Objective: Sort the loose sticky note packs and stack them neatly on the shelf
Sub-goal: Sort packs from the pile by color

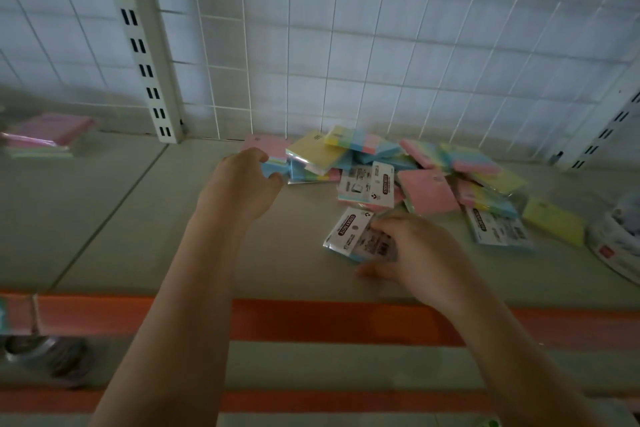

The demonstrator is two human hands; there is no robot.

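Several pastel sticky note packs lie in a loose heap at the back of the grey shelf, against the wire grid. My left hand grips the pink-topped pack at the heap's left end, fingers curled around its near edge. My right hand holds a pack lying label side up in front of the heap, thumb under its near side. A yellow pack lies apart at the right.
A pink and green stack of packs sits on the neighbouring shelf section at far left, past the slotted upright. A white round object stands at the right edge. An orange strip runs along the shelf's front edge.
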